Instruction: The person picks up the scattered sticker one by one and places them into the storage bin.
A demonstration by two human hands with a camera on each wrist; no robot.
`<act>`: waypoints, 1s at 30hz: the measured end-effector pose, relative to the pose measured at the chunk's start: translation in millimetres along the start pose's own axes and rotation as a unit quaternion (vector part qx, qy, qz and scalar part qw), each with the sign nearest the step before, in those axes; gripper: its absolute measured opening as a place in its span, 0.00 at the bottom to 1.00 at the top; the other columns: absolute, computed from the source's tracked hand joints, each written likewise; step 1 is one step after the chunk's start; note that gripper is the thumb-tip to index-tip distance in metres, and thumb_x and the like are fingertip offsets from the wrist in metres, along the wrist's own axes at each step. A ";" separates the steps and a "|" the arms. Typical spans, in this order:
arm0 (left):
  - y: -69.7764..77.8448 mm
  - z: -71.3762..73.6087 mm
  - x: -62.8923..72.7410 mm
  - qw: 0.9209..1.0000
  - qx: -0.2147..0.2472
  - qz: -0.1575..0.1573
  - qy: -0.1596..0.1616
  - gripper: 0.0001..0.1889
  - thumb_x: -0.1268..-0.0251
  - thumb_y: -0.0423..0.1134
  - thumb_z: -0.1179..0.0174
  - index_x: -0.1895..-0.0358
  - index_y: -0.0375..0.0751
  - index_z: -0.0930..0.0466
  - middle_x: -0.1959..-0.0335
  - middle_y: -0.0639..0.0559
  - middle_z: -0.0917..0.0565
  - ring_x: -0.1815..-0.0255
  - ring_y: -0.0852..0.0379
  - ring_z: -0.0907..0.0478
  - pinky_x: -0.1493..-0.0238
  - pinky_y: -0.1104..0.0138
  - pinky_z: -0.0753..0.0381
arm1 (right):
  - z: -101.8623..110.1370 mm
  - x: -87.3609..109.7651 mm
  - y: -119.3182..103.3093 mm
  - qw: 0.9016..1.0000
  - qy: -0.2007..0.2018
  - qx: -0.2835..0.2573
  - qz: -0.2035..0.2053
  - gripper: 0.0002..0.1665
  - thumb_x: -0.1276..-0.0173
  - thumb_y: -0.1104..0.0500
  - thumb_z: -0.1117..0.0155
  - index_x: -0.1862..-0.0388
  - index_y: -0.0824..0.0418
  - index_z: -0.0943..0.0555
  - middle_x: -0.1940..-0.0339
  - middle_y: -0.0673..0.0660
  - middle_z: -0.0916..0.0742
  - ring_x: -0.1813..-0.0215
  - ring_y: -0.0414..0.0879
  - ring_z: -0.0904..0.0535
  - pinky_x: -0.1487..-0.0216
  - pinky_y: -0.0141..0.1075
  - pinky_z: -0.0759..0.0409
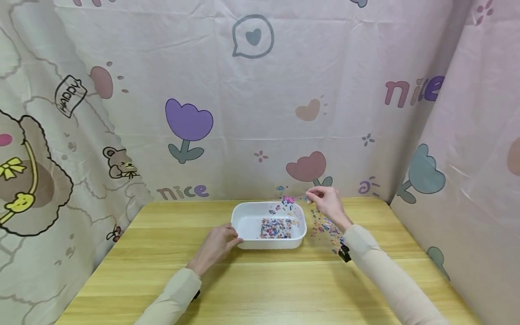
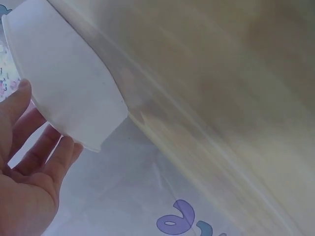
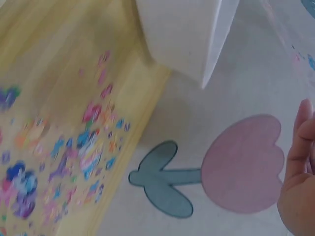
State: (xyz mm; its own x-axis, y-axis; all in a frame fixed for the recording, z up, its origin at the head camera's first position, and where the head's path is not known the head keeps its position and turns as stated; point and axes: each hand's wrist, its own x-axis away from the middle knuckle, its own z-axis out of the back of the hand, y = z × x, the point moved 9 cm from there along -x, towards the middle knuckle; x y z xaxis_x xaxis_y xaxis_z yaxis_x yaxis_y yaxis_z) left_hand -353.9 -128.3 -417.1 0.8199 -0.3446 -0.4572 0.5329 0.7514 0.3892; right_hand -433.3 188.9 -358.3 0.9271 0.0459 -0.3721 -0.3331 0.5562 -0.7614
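A white rectangular basin [image 1: 270, 244] stands on the table. My left hand [image 1: 216, 244] grips its left end; in the left wrist view the thumb lies at the rim and the fingers curl against the wall [image 2: 64, 64]. Inside the basin lies a batch of small colourful stickers [image 1: 276, 228], seemingly on clear film. My right hand [image 1: 327, 204] pinches the edge of a clear sticker sheet [image 1: 288, 200] above the basin's right side. Only a corner of this sheet [image 3: 311, 61] shows in the right wrist view, and the fingertips there are partly cut off.
More clear sheets with colourful stickers [image 1: 323, 225] lie on the wooden table [image 1: 264, 289], right of the basin and partly under my right forearm. A printed curtain [image 1: 252, 90] hangs behind the table and along both sides.
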 end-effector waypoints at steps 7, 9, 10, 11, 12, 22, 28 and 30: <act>1.6 -4.6 -1.9 1.000 -0.004 -0.003 -0.017 0.06 0.46 0.41 0.28 0.68 0.44 0.12 0.65 0.53 0.13 0.64 0.59 0.17 0.57 0.66 0.16 | -30.3 -4.6 -1.7 0.999 -0.042 0.010 0.001 0.10 0.29 0.57 0.37 0.55 0.59 0.14 0.72 0.55 0.12 0.80 0.52 0.21 0.84 0.32 0.26; 1.8 -5.4 -1.4 1.000 -0.011 -0.010 -0.017 0.06 0.46 0.41 0.28 0.67 0.43 0.11 0.66 0.53 0.14 0.65 0.59 0.18 0.60 0.68 0.16 | -36.9 -5.3 -3.0 0.999 -0.050 0.012 0.008 0.10 0.29 0.57 0.37 0.54 0.60 0.14 0.72 0.54 0.12 0.79 0.54 0.20 0.85 0.32 0.26; 1.6 -5.5 -1.0 1.000 -0.014 -0.011 -0.017 0.07 0.46 0.41 0.28 0.67 0.43 0.11 0.66 0.53 0.14 0.65 0.60 0.18 0.60 0.69 0.17 | -40.0 -5.8 -3.5 0.999 -0.052 0.012 0.012 0.10 0.29 0.57 0.37 0.55 0.60 0.14 0.73 0.54 0.12 0.79 0.54 0.19 0.84 0.32 0.26; 1.7 -5.2 -0.6 1.000 -0.016 -0.013 -0.015 0.07 0.46 0.41 0.28 0.67 0.43 0.11 0.66 0.54 0.14 0.66 0.60 0.18 0.61 0.70 0.17 | -43.2 -6.2 -3.6 0.998 -0.055 0.011 0.013 0.10 0.29 0.57 0.37 0.55 0.60 0.14 0.73 0.54 0.12 0.78 0.54 0.19 0.84 0.33 0.25; 1.8 -5.0 -0.3 1.000 -0.020 -0.016 -0.013 0.07 0.46 0.41 0.28 0.67 0.43 0.11 0.66 0.54 0.14 0.66 0.60 0.18 0.61 0.70 0.17 | -46.5 -6.3 -3.5 0.998 -0.060 0.010 0.013 0.10 0.29 0.57 0.37 0.55 0.61 0.14 0.73 0.53 0.12 0.77 0.53 0.18 0.83 0.33 0.25; 3.9 -1.8 1.4 0.999 -0.031 -0.033 0.006 0.06 0.46 0.40 0.28 0.68 0.44 0.11 0.66 0.53 0.14 0.65 0.58 0.17 0.60 0.69 0.16 | -70.1 -5.6 2.2 0.993 -0.113 0.009 -0.024 0.13 0.27 0.58 0.39 0.51 0.64 0.16 0.70 0.55 0.12 0.65 0.56 0.14 0.76 0.33 0.20; 3.5 -2.3 2.4 0.999 -0.033 -0.026 0.002 0.05 0.46 0.41 0.28 0.68 0.44 0.11 0.65 0.52 0.14 0.63 0.56 0.17 0.57 0.65 0.16 | -77.2 -8.5 -1.6 0.991 -0.134 0.016 -0.017 0.11 0.28 0.60 0.39 0.53 0.63 0.15 0.72 0.55 0.12 0.64 0.59 0.15 0.75 0.35 0.20; 4.3 -3.0 2.1 0.999 -0.037 -0.030 -0.003 0.05 0.45 0.40 0.28 0.68 0.44 0.11 0.65 0.51 0.13 0.58 0.52 0.15 0.53 0.61 0.16 | -81.4 -8.8 -2.6 0.989 -0.146 0.016 -0.013 0.10 0.28 0.61 0.39 0.54 0.64 0.15 0.72 0.55 0.13 0.64 0.59 0.15 0.75 0.35 0.20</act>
State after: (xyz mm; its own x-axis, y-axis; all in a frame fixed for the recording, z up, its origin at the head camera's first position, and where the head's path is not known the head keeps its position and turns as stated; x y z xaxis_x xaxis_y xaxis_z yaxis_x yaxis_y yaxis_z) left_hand -350.5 -124.1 -418.8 0.7878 -0.3939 -0.4736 0.5648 0.7686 0.3004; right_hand -454.5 119.5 -396.3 0.9467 0.2663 -0.1810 -0.3081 0.5855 -0.7498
